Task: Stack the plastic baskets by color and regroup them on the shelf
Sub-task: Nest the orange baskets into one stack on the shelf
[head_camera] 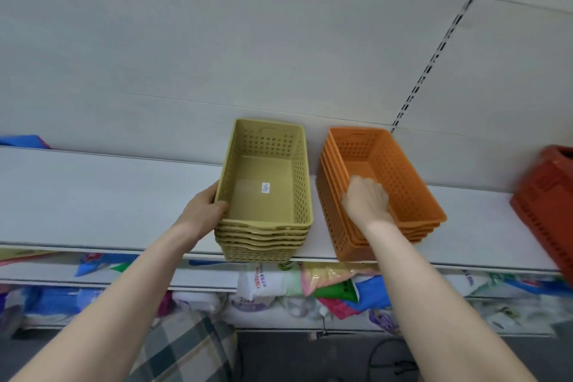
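Observation:
A stack of several yellow perforated baskets (266, 239) stands on the white shelf (108, 195), its front end reaching the shelf's front edge. My left hand (204, 211) grips the near left corner of that stack, thumb over the rim. To its right sits a stack of several orange baskets (400, 164), apart from the yellow one by a narrow gap. My right hand (367, 198) reaches inside the top orange basket, fingers curled over its near left rim.
A dark red crate (545, 195) stands at the shelf's right end. The shelf's back panel (248, 56) rises close behind the stacks. Lower shelves hold several colourful bagged goods (310, 285). A blue item (24, 141) lies at the far left.

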Available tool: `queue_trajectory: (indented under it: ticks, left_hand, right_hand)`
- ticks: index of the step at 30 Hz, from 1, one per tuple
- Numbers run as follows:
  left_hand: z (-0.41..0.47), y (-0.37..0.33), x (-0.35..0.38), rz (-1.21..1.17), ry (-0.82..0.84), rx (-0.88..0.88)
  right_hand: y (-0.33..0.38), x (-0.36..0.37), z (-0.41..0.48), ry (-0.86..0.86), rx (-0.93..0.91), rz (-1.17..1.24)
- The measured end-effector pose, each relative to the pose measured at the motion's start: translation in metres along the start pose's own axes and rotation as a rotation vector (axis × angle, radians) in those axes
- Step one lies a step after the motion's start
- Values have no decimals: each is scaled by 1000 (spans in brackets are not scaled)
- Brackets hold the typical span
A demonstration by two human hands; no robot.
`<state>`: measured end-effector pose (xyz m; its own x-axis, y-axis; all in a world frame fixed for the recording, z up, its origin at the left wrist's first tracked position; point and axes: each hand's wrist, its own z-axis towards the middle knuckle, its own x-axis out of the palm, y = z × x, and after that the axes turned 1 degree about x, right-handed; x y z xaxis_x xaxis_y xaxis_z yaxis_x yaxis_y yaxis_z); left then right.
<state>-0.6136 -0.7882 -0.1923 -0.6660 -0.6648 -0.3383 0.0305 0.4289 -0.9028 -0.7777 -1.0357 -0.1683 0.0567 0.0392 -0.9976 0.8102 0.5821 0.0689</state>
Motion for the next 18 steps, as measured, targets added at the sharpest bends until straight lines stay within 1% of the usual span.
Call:
queue_trajectory:
  ticks: [5, 9, 11, 13, 15, 17, 18]
  left_hand:
    - [4, -7, 8, 21, 53, 34]
    - [5, -13, 13, 87, 23, 61]
    - [4, -21, 15, 186, -15, 88]
    - [5, -28, 16, 364, -64, 147]
    - [7, -34, 18, 541, -116, 221]
    - [8, -34, 21, 704, -149, 254]
    - [9, -35, 25, 742, -152, 272]
  right_hand:
    - [-2, -2, 16, 60, 26, -5]
    - [-9, 1, 16, 109, -9, 91]
    - [-15, -2, 18, 160, -34, 153]
    - [-21, -7, 16, 176, -74, 191]
    - [-29, -12, 10, 125, -134, 191]
    - [-40, -16, 1, 9, -212, 129]
    - [-46, -18, -3, -45, -250, 91]
